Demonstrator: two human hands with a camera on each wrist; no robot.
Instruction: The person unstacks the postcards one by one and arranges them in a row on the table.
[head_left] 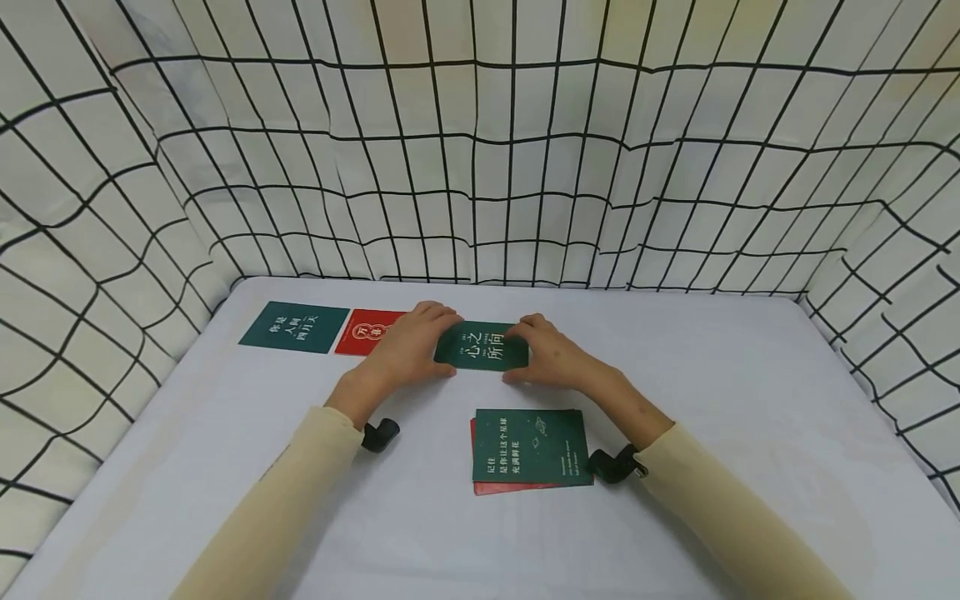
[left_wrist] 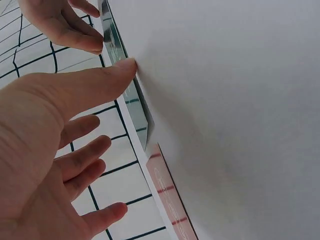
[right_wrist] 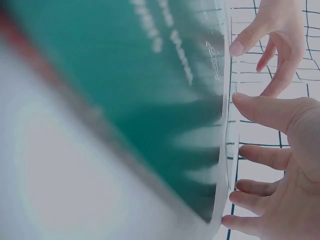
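At lower centre, a green top card (head_left: pixel 534 450) over red reads 记住 是你让这个星球充满鲜花. Mid-frame, the left hand (head_left: pixel 405 343) and right hand (head_left: pixel 561 357) spread their fingers loosely. At left lies the green 你是人间四月天 card (head_left: pixel 295 327). Between the hands, touched at its ends, is the green 心之所向 card (head_left: pixel 486 344); left of it, a partly covered red card (head_left: pixel 363 332) shows 万.
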